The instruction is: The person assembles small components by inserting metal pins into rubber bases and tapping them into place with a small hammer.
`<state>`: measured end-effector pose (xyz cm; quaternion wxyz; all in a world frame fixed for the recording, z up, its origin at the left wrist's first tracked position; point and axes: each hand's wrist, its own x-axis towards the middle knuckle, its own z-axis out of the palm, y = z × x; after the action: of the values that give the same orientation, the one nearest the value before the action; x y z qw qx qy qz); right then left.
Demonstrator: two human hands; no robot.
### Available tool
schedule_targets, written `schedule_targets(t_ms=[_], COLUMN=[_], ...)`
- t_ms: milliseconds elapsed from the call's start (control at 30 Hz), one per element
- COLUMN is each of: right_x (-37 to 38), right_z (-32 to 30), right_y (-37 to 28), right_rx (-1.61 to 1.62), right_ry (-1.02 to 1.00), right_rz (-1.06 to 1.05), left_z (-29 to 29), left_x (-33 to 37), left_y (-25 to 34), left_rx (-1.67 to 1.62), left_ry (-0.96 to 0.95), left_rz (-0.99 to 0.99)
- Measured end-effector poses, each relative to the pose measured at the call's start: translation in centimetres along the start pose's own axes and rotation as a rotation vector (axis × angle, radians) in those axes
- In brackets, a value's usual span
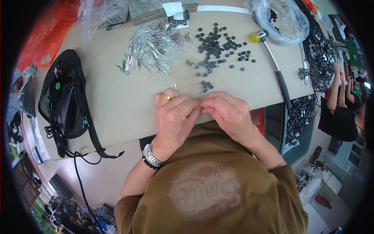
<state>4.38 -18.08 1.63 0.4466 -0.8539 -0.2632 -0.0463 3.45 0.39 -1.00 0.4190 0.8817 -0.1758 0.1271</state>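
My left hand point(174, 116), with a gold ring and a wristwatch, and my right hand point(229, 111) meet fingertip to fingertip at the near edge of the cardboard-covered table point(117, 105). The fingers pinch something small between them; it is hidden. A few thin metal pins point(174, 85) stick up just behind my left hand. A small cluster of black round parts point(205, 85) lies just beyond my fingers. Farther back lie a heap of metal pins point(154, 48) and scattered black round parts point(214, 45).
A hammer point(272, 62) with a yellow head lies at the right. A black fan point(64, 95) with a cord lies at the left. Clear plastic bags point(280, 19) sit at the back. A bin of black parts point(300, 117) stands right of the table. Another person's arms point(339, 97) show at far right.
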Motion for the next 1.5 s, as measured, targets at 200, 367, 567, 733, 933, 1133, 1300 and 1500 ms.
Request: schedule_targets(t_ms=[200, 367, 567, 733, 933, 1133, 1300, 1500], right_x=[0.0, 0.2, 0.2, 0.1, 1.0, 1.0, 1.0, 0.0], right_z=[0.0, -0.1, -0.3, -0.2, -3.6, -10.7, -11.8, -8.8], right_y=[0.0, -0.3, -1.2, -1.2, -0.2, 8.5, 10.4, 0.9], right_rx=[-0.002, -0.073, -0.297, -0.349, -0.309, -0.934, -0.793, -0.28], right_ry=[-0.017, -0.045, -0.105, -0.051, 0.111, 0.268, 0.195, 0.202], right_rz=[0.018, 0.002, -0.097, -0.181, -0.032, 0.28, 0.357, 0.331], left_z=[-0.2, -0.1, -0.1, -0.4, -0.6, -0.8, -0.6, -1.0], left_x=[-0.1, -0.1, 0.0, 0.1, 0.0, 1.1, 1.2, 0.9], left_y=[0.1, 0.0, -0.1, 0.0, 0.1, -0.2, -0.4, -0.3], left_rx=[0.012, 0.006, 0.005, 0.019, 0.002, 0.053, 0.004, 0.047], left_ry=[-0.021, -0.015, -0.026, -0.039, -0.01, 0.066, 0.086, 0.056], left_rz=[0.005, 0.009, 0.01, 0.043, -0.031, -0.137, -0.142, -0.158])
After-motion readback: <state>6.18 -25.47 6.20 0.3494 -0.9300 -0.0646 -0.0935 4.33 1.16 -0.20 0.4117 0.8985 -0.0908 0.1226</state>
